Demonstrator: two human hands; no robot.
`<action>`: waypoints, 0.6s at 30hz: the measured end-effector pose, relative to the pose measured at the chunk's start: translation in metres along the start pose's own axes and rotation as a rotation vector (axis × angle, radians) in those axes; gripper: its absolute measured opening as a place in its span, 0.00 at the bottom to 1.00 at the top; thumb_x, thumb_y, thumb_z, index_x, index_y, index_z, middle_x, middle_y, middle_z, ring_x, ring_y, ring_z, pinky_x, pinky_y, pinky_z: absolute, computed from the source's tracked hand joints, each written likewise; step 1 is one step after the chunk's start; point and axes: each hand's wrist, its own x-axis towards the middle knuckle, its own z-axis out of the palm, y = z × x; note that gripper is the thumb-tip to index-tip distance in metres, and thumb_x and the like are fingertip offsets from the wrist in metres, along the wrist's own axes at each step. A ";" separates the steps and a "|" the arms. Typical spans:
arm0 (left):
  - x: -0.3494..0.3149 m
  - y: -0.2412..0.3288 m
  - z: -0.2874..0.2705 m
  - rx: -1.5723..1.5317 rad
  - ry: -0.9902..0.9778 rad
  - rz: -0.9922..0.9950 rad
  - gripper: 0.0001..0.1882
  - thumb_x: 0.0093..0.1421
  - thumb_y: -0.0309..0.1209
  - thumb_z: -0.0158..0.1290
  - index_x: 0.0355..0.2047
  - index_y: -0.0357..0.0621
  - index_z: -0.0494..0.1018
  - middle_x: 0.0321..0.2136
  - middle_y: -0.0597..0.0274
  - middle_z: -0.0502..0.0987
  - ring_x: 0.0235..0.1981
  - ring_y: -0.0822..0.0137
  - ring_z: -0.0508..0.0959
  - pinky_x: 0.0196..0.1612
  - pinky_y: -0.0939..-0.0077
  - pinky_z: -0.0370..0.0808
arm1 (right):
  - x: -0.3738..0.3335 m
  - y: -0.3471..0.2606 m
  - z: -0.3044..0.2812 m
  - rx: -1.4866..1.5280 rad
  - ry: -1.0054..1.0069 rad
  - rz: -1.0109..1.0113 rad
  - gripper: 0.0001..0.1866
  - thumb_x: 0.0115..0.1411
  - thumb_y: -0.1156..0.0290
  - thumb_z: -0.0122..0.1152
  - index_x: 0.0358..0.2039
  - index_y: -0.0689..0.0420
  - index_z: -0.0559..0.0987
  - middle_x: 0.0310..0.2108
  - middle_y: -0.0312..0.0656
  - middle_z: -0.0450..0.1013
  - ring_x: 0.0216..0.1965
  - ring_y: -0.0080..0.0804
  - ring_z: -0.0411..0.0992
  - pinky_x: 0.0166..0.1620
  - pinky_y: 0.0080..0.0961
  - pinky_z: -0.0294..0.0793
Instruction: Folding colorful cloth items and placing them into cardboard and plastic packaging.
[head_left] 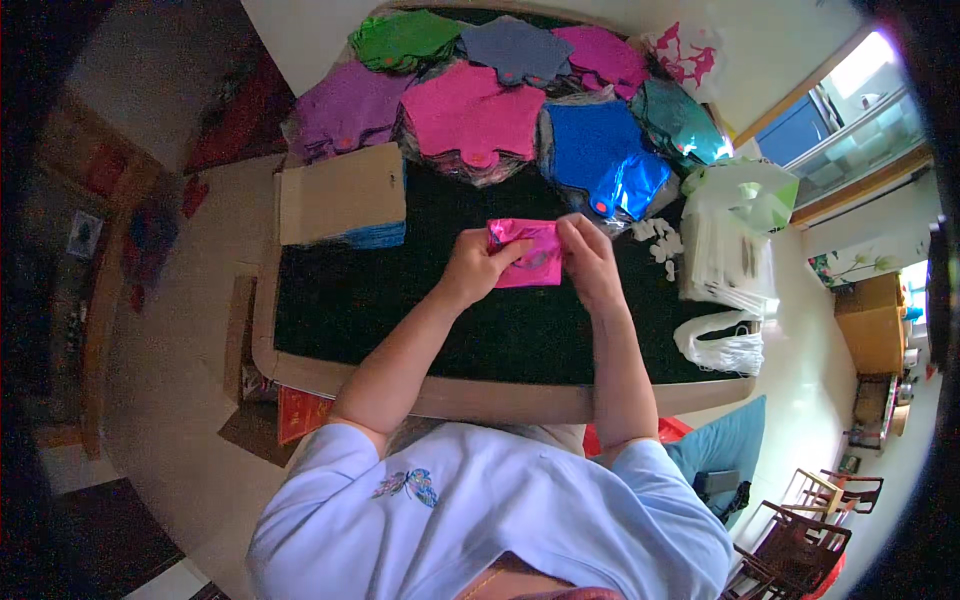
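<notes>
Above the dark tabletop (350, 315), I hold a small folded pink foil balloon (538, 262) between both hands. My left hand (474, 268) grips its left side, thumb lying across the front. On the right edge, the fingers of my right hand (594, 264) pinch the foil. Flat star-shaped foil balloons lie in stacks beyond my hands: a pink stack (470, 112) straight ahead and a shiny blue stack (598, 145) to its right. Purple (352, 105), green (405, 40), grey-blue (515, 50), magenta (605, 57) and teal (680, 115) stacks surround them.
A cardboard sheet (340, 193) rests on blue material at the left. To the right are small white pieces (658, 240), a pile of clear-white bags (722, 262), a white-and-green box (750, 190) and a bundle of white string (722, 347). The wooden table edge (480, 400) runs before me.
</notes>
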 end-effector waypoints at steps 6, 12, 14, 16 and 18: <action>0.002 0.003 -0.004 0.121 -0.008 0.076 0.09 0.54 0.30 0.55 0.35 0.41 0.76 0.26 0.65 0.78 0.29 0.78 0.75 0.32 0.79 0.71 | -0.001 0.014 0.013 -0.035 -0.038 -0.012 0.08 0.57 0.69 0.55 0.35 0.60 0.73 0.31 0.33 0.73 0.34 0.17 0.69 0.38 0.17 0.69; 0.005 0.023 -0.028 -0.478 -0.097 -0.347 0.18 0.60 0.42 0.45 0.40 0.39 0.72 0.31 0.62 0.76 0.33 0.73 0.75 0.35 0.78 0.72 | 0.000 0.010 0.007 0.013 -0.020 -0.082 0.08 0.56 0.71 0.57 0.35 0.60 0.74 0.31 0.34 0.73 0.32 0.18 0.70 0.37 0.17 0.70; 0.005 0.013 -0.033 -0.413 -0.085 -0.274 0.22 0.61 0.46 0.41 0.40 0.38 0.71 0.30 0.62 0.76 0.32 0.70 0.76 0.35 0.76 0.74 | -0.001 0.008 0.008 0.027 -0.009 -0.089 0.08 0.56 0.72 0.57 0.35 0.60 0.74 0.31 0.34 0.73 0.32 0.19 0.70 0.37 0.18 0.70; 0.006 0.014 -0.035 -0.399 -0.134 -0.162 0.17 0.60 0.40 0.44 0.38 0.38 0.72 0.29 0.63 0.76 0.31 0.72 0.76 0.32 0.76 0.74 | 0.000 0.010 0.006 0.010 -0.002 -0.094 0.07 0.56 0.72 0.57 0.35 0.60 0.74 0.30 0.34 0.73 0.32 0.19 0.70 0.37 0.18 0.70; 0.007 0.009 -0.034 -0.282 -0.115 -0.132 0.15 0.59 0.37 0.45 0.38 0.38 0.73 0.29 0.63 0.76 0.30 0.73 0.76 0.32 0.77 0.74 | 0.000 0.009 0.007 -0.006 0.002 -0.099 0.07 0.56 0.73 0.57 0.35 0.60 0.74 0.30 0.34 0.73 0.32 0.19 0.70 0.37 0.18 0.70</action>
